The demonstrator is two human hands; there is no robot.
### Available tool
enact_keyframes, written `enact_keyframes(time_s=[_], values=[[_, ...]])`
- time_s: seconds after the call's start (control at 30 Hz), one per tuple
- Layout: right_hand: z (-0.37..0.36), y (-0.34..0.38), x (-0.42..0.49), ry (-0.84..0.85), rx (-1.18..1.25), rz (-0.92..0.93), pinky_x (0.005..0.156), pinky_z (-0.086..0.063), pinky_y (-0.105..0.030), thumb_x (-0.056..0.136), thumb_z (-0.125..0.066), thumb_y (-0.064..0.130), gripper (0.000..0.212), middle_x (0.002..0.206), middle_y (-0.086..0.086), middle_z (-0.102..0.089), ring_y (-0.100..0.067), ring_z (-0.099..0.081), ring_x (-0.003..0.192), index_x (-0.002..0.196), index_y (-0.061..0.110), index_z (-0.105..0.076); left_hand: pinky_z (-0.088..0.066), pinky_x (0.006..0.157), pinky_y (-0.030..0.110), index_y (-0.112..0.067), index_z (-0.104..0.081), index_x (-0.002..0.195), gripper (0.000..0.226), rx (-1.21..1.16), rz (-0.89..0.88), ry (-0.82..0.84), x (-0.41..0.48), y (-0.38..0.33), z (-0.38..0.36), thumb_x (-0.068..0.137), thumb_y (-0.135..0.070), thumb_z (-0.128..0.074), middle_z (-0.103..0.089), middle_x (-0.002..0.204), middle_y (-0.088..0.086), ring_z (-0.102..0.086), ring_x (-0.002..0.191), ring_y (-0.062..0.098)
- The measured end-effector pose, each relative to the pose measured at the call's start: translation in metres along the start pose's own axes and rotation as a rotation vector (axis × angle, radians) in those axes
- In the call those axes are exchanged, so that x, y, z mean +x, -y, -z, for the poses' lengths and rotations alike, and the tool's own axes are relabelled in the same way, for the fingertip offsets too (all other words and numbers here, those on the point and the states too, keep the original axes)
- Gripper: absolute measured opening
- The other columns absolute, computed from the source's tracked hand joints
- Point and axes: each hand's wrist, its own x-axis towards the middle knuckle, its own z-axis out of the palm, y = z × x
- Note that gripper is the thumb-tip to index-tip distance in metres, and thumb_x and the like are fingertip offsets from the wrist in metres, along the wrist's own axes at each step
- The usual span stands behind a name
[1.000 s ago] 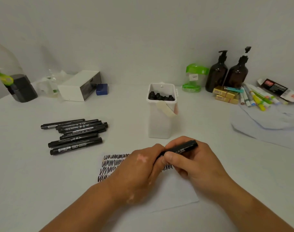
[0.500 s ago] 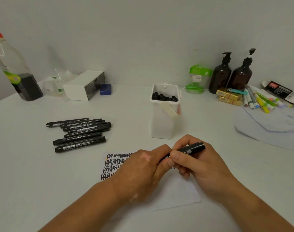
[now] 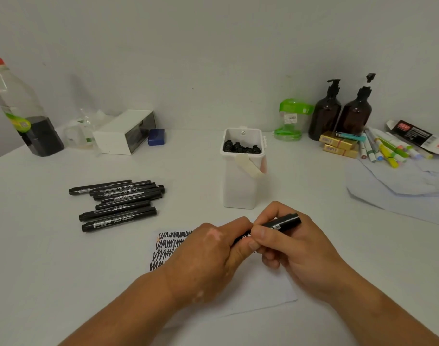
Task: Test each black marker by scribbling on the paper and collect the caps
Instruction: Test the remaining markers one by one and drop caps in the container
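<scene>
1. While both hands are meeting just in front of the white container (image 3: 240, 186), the right hand (image 3: 295, 248) is pinching the barrel of a black marker (image 3: 280, 224) between thumb and fingers, and the marker's blunt end is pointing up and to the right.
2. The left hand (image 3: 208, 255) is curling its fingers round the marker's other end and hiding it; whether a cap is sitting there I cannot tell.
3. Under both hands, in front of the container, the paper (image 3: 263, 293) is lying flat on the tabletop (image 3: 38, 270), with rows of black scribbles (image 3: 168, 245) showing at its left edge.
4. Left of the container, well apart from the hands, a pile of black markers (image 3: 118, 203) is lying side by side.
5. The container is standing upright, with black caps (image 3: 240, 147) lying inside near its rim.
6. Behind and left of the container, a white box (image 3: 123, 132), a blue block (image 3: 156, 137) and a clear bottle (image 3: 18, 108) holding dark liquid are standing by the wall.
7. Behind and right of the container, a green-lidded jar (image 3: 290, 118), two amber pump bottles (image 3: 324, 113), gold boxes (image 3: 338, 143) and coloured markers (image 3: 385, 148) are crowding together.
</scene>
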Motion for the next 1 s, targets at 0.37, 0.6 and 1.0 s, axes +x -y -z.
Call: enact_keyframes(time_s=[0.37, 0.6, 1.0], values=[[0.002, 0.003, 0.002, -0.159, -0.088, 0.098, 0.046, -0.040, -0.023, 0.064, -0.078, 0.032, 0.021, 0.055, 0.002, -0.055, -0.012, -0.048, 0.049, 0.071, 0.017, -0.065, -0.031, 0.056, 0.013, -0.034, -0.055, 0.115, 0.036, 0.041, 0.016, -0.106, 0.000, 0.006, -0.010, 0.092, -0.062, -0.054, -0.051, 0.065, -0.017, -0.047, 0.058, 0.004], [0.038, 0.000, 0.003, -0.251, -0.041, -0.076, 0.042, -0.041, -0.027, 0.068, -0.066, 0.028, 0.025, 0.058, -0.010, -0.062, -0.019, -0.055, 0.051, 0.084, 0.013, -0.079, -0.041, 0.089, 0.022, -0.047, -0.040, 0.140, 0.087, 0.282, 0.217, 0.110, -0.003, 0.025, -0.012, 0.065, -0.089, -0.056, -0.041, 0.103, -0.021, -0.045, 0.099, 0.005], [0.021, -0.016, 0.003, -0.261, -0.541, -0.135, 0.048, -0.041, -0.018, 0.068, -0.071, 0.040, 0.018, 0.060, 0.008, -0.069, -0.003, -0.054, 0.047, 0.084, 0.032, -0.074, -0.039, 0.092, 0.027, -0.050, -0.048, 0.137, 0.087, 0.288, 0.313, 0.159, -0.005, 0.034, 0.000, 0.061, -0.088, -0.063, -0.043, 0.105, -0.017, -0.043, 0.101, 0.006]])
